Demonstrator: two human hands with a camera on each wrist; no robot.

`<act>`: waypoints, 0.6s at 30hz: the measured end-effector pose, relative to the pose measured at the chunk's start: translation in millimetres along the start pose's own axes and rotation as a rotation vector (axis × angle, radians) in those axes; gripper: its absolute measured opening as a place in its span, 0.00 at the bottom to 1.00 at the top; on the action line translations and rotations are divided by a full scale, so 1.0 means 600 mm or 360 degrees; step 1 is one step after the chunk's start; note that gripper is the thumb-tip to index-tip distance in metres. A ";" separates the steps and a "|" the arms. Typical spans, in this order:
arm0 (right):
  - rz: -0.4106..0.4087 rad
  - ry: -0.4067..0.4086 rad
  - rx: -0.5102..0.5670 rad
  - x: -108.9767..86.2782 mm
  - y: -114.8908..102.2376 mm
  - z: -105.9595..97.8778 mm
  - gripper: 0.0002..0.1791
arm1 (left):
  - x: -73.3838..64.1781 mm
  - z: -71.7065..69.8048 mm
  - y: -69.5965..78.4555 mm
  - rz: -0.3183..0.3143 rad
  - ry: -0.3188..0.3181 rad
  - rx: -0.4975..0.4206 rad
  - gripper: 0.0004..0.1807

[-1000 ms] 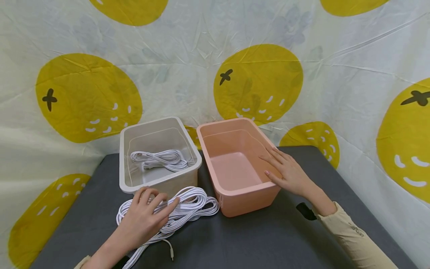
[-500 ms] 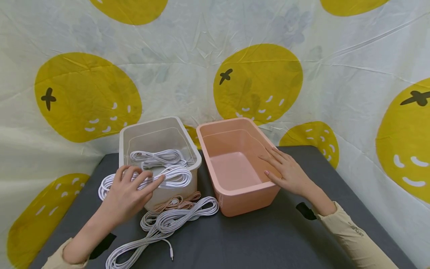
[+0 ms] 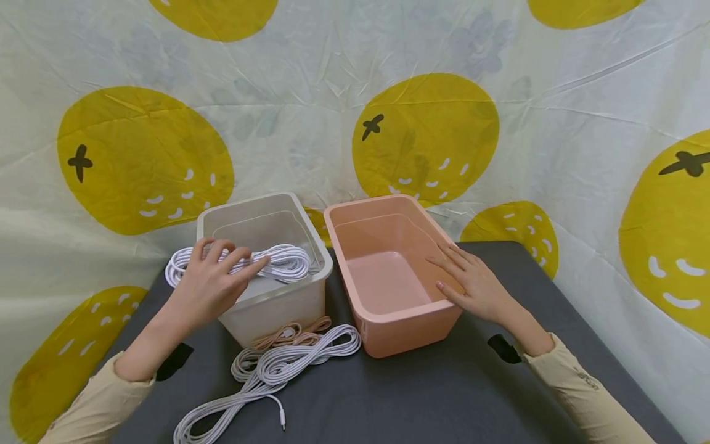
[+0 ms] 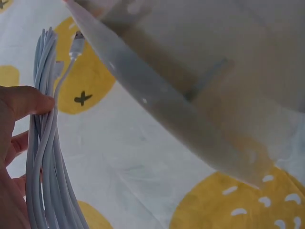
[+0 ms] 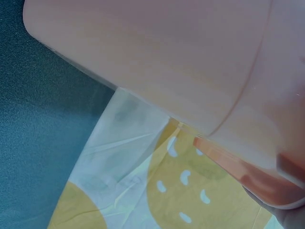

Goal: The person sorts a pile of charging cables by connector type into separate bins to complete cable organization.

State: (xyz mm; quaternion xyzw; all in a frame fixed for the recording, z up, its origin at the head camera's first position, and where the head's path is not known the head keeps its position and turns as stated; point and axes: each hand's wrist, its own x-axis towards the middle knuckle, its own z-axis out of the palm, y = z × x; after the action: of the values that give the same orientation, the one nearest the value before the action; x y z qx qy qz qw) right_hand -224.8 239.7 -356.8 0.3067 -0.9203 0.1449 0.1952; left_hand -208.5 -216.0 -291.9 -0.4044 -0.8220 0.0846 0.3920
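Thumb and fingers of my left hand [image 3: 213,280] grip a long coiled white charging cable [image 3: 179,265], held over the front left part of the grey bin [image 3: 288,311]. Close up in the left wrist view, the thumb presses on the bundled strands [image 4: 45,143], and a USB plug [image 4: 77,45] sticks out near the top. The other white cable in this bin is hidden behind the held coil. My right hand [image 3: 479,283], fingers spread, rests on the right rim of the pink bin [image 3: 407,333], whose visible floor is bare.
In front of the bins, a long white cable [image 3: 283,367] lies on the dark tabletop [image 3: 410,401]. Behind it, against the grey bin, is a peach-coloured cable [image 3: 294,335]. A fruit-printed cloth [image 3: 310,142] hangs behind the table.
My left hand has lifted the white coil off the pile and carried it up and leftward over the grey bin, uncovering the cables beneath. The right hand has stayed in place.
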 end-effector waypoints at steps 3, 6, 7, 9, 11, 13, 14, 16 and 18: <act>-0.0009 0.0002 0.0005 0.000 0.000 0.001 0.28 | 0.004 0.003 -0.011 -0.0005 -0.0001 0.0006 0.27; -0.0011 0.0004 0.0005 0.000 0.000 0.001 0.28 | 0.007 0.006 -0.023 -0.0006 -0.0010 0.0027 0.22; -0.0010 0.0003 0.0004 0.000 0.000 0.001 0.28 | 0.008 0.007 -0.028 -0.0006 -0.0017 0.0037 0.19; -0.0008 0.0001 0.0004 0.000 -0.001 0.001 0.28 | 0.010 0.010 -0.036 -0.0006 -0.0014 0.0047 0.18; -0.0002 -0.0004 0.0004 0.000 -0.002 0.000 0.29 | 0.013 0.013 -0.044 -0.0010 -0.0011 0.0062 0.23; 0.0002 -0.0007 -0.0001 0.001 -0.002 0.000 0.29 | 0.016 0.017 -0.053 -0.0016 -0.0007 0.0075 0.27; 0.0004 -0.0008 -0.0001 0.001 -0.002 0.000 0.29 | 0.018 0.020 -0.056 -0.0017 -0.0003 0.0081 0.27; 0.0003 -0.0007 -0.0006 0.001 -0.002 0.000 0.29 | 0.020 0.024 -0.065 -0.0018 -0.0007 0.0096 0.27; 0.0001 -0.0003 -0.0008 0.000 0.000 0.000 0.29 | 0.023 0.029 -0.073 -0.0013 -0.0010 0.0102 0.27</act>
State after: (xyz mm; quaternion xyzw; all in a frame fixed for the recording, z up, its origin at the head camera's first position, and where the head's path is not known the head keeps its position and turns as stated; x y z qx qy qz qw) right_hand -224.9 239.4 -356.7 0.3061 -0.9209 0.1422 0.1951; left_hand -251.8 -231.5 -275.6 -0.3880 -0.8218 0.1105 0.4024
